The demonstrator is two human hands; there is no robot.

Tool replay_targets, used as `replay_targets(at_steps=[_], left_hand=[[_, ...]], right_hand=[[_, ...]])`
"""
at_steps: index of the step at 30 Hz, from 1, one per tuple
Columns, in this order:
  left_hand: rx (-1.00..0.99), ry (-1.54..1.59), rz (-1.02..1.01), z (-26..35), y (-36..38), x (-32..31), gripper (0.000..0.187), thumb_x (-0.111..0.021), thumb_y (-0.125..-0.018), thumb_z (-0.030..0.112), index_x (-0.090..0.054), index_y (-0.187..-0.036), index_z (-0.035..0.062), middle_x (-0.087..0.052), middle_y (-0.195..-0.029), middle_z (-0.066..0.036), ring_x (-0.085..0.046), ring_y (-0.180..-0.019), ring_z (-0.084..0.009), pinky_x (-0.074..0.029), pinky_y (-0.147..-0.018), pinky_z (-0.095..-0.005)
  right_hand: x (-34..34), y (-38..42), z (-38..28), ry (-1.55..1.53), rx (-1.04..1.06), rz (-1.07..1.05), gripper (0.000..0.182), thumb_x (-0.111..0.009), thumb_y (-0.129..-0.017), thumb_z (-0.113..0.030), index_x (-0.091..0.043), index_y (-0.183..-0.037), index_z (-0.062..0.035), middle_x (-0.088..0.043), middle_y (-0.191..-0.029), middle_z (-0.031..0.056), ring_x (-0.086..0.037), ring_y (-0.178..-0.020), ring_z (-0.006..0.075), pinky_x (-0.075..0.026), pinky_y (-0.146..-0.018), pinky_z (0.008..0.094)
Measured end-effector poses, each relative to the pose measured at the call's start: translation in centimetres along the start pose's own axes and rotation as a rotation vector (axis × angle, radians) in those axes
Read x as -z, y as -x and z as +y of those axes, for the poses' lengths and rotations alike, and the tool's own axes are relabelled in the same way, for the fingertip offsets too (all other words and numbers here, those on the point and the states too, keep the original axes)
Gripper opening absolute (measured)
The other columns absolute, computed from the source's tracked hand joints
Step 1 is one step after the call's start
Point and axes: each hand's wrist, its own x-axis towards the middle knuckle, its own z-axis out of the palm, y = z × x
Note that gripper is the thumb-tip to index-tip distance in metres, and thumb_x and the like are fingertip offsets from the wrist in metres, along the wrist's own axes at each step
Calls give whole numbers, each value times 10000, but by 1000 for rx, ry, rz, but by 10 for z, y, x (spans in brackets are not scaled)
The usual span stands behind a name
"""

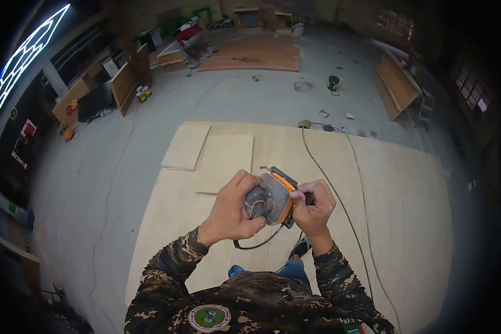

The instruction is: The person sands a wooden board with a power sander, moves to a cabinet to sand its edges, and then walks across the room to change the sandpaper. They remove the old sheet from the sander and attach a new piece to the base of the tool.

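Note:
A grey and orange power sander (275,197) is held sideways above a large pale plywood sheet (395,206). My left hand (235,209) is wrapped round the sander's rounded grey body. At the sander's right side, by its black base edge, the fingers of my right hand (314,209) are pinched together. A black cord hangs in a loop below the tool. Two smaller pale boards, one at the left (187,146) and one nearer the middle (226,161), lie on the sheet beyond my left hand.
Cables (340,201) run over the sheet on the right. A green bucket (333,83) and a wooden cabinet piece (396,86) stand on the floor beyond. Another person (191,38) bends near a brown panel (256,54) at the back. More wooden pieces (123,89) stand at the left.

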Motion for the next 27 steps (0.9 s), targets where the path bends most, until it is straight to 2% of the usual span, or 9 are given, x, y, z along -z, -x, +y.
replay_targets(at_steps=[3,5,10,12,14,17,20,24,27], left_hand=[[-321,15,-54,-23,-50,16,561,-679,-538,139,-582,-1084,54,-583,-1041,-145,-581,-859,-361,-520,-751,-405],[-628,-269,-171,-28,-73,34,585,-660,-494,138,-607,-1076,111,-581,-1066,-108,-567,-876,-336,-515,-704,-407],[-749,-301,-354,-26,-99,45,594,-661,-465,194,-623,-1058,186,-574,-1088,-81,-564,-899,-315,-520,-632,-412],[-782,-248,-492,-26,-110,40,533,-711,-527,234,-624,-1052,197,-573,-1080,-77,-566,-892,-300,-519,-604,-399],[-783,-210,-504,-15,-110,38,433,-760,-644,294,-625,-1045,206,-572,-1070,-73,-578,-887,-276,-516,-581,-368],[-1004,-253,-327,-33,-122,20,313,-735,-772,300,-622,-1051,213,-572,-1036,-63,-601,-871,-248,-515,-566,-320],[-1204,-375,-346,-26,-140,26,273,-703,-792,266,-622,-1047,209,-573,-1032,-59,-601,-866,-238,-514,-570,-311],[-1159,-277,-473,-41,-162,11,257,-695,-787,254,-628,-1030,200,-579,-1051,-61,-604,-876,-236,-517,-584,-310],[-1069,-14,-542,-57,-179,15,273,-735,-770,267,-642,-1011,179,-588,-1035,-72,-612,-856,-248,-520,-587,-338]], right_hand=[[8,-24,33,-263,25,9,216,-671,-959,-236,-638,-950,-23,-616,-815,38,-504,-502,92,-402,-445,240],[10,-36,43,-829,-399,18,285,-589,-1019,-325,-598,-1053,-42,-596,-868,11,-401,-472,27,-330,-404,200],[1,-63,69,-747,-616,-188,306,-557,-1030,-315,-604,-1149,-37,-627,-1004,25,-377,-462,16,-327,-394,191],[2,-77,75,-977,-467,-482,408,-602,-1002,-320,-591,-1281,-23,-643,-1129,34,-383,-475,7,-318,-409,174],[16,-83,80,-993,-466,-729,514,-650,-967,-341,-565,-1357,-17,-623,-1231,62,-540,-648,32,-435,-532,169],[4,-96,94,-940,-510,-821,484,-692,-944,-305,-603,-1296,15,-592,-1268,95,-584,-1148,171,-500,-948,266],[13,-123,84,-876,-627,-830,461,-717,-929,-268,-618,-1274,21,-593,-1283,108,-582,-1155,183,-480,-980,284],[6,-135,111,-522,-363,-921,287,-728,-906,-209,-718,-1145,-49,-663,-1229,93,-610,-1134,219,-445,-1028,352],[3,-129,121,-573,-472,-995,260,-743,-888,-213,-737,-1099,-61,-716,-1131,81,-633,-1106,208,-458,-1013,364]])
